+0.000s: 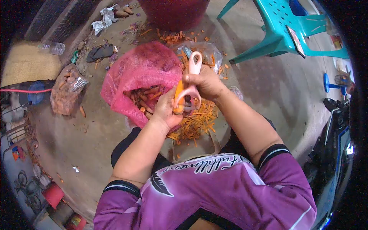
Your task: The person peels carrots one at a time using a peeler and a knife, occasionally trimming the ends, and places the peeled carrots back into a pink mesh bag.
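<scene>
The carrot point(178, 91) lies in the left hand point(165, 110), held in front of the body and above the floor, between that hand and the right one. Its long axis runs away from the person's lap, nearly in line with the view and leaning only slightly. The left grip is closed around the nearer part, so the left hand is the nearer of the two, while the bare orange side faces up. The right hand point(207, 82) has its grip closed on the pink peeler point(195, 68), whose looped handle points away from the body and whose forked head comes back toward the lap. That head sits right beside the carrot, one prong seeming to overlap it, with the two tools' lengths close to parallel.

Just below the hands is a heap of orange peelings point(205, 119); beyond the left wrist gapes a pink mesh bag point(134, 71) with unpeeled carrots point(147, 107) inside.

The peeler's blade cannot be made out, so whether it touches the carrot cannot be told. The left fingers under the carrot and most right fingers behind the handle are hidden. The red tub point(174, 13) is cut off at the top, and dark corners swallow the outer edges
</scene>
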`<state>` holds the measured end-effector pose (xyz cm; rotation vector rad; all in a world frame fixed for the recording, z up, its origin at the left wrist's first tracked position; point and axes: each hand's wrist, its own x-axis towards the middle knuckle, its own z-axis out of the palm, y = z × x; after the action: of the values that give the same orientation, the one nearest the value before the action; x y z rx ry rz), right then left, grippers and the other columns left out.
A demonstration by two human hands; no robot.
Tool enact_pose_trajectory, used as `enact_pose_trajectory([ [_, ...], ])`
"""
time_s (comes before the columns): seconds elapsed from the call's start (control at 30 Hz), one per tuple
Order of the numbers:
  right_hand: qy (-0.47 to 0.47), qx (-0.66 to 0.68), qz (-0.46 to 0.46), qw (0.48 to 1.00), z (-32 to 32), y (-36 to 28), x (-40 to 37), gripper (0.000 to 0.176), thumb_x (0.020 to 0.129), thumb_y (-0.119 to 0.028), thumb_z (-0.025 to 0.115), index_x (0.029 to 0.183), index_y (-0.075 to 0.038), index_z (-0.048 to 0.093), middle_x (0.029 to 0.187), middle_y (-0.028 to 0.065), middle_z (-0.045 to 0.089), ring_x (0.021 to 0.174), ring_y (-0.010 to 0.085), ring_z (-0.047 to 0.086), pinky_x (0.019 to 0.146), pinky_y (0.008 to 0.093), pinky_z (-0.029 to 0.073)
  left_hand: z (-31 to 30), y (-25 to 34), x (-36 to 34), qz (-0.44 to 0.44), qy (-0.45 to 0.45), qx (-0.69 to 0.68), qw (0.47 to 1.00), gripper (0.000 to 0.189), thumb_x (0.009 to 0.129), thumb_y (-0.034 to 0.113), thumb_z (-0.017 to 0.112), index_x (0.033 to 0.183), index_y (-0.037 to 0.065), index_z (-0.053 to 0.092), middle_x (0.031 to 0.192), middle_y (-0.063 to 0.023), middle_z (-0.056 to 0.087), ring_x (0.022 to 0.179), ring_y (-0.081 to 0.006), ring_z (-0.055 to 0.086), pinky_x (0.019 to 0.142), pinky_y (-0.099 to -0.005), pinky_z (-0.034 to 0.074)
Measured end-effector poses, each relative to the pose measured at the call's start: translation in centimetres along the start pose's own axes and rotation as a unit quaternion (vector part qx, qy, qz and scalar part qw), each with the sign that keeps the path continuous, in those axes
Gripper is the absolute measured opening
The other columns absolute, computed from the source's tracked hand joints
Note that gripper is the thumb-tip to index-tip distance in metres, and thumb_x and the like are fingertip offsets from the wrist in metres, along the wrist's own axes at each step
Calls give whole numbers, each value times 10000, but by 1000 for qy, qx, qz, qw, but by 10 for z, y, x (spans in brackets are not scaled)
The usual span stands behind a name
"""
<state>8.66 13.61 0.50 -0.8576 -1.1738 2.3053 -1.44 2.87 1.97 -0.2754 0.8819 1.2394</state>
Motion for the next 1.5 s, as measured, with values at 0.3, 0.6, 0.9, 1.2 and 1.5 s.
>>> enact_pose_trajectory([
  [0.3, 117, 43, -38, 991, -3, -11, 3, 208, 664, -133, 683, 783, -47, 535, 687, 28, 543, 601, 123, 522, 548, 262, 440, -31, 1, 16, -59, -96, -61, 992, 321, 842, 371, 450, 1003, 98, 500, 745, -39, 508, 629, -147, 507, 543, -298, 430],
  [0.6, 81, -32, 6, 996, 0, -8, -1, 285, 636, -181, 725, 767, -32, 520, 702, 58, 546, 623, 152, 526, 556, 266, 437, -10, -3, 9, -19, -84, -6, 996, 361, 834, 377, 462, 1014, 66, 501, 791, -56, 556, 700, -177, 557, 625, -355, 481],
  [0.9, 25, -2, 1, 1000, 2, -11, -6, 251, 644, -165, 703, 774, -37, 531, 704, 37, 539, 623, 141, 516, 577, 265, 432, 11, 1, -1, 21, 45, 33, 998, 349, 847, 356, 443, 997, 50, 517, 733, -50, 536, 655, -169, 537, 578, -331, 475],
  [1.2, 325, -11, -92, 941, -38, -5, 25, 216, 679, -167, 692, 738, -28, 538, 696, 39, 558, 566, 122, 527, 468, 257, 432, -26, -2, 12, -80, -106, -22, 991, 367, 830, 368, 483, 1011, 50, 502, 703, -35, 525, 628, -126, 524, 520, -283, 454],
  [1.5, -69, 52, -2, 996, 12, -13, -14, 292, 613, -183, 737, 729, -37, 513, 657, 54, 531, 603, 157, 513, 565, 278, 429, 12, 3, -7, 0, 28, 3, 1000, 333, 828, 341, 497, 999, 57, 523, 844, -65, 570, 702, -172, 567, 590, -315, 486],
])
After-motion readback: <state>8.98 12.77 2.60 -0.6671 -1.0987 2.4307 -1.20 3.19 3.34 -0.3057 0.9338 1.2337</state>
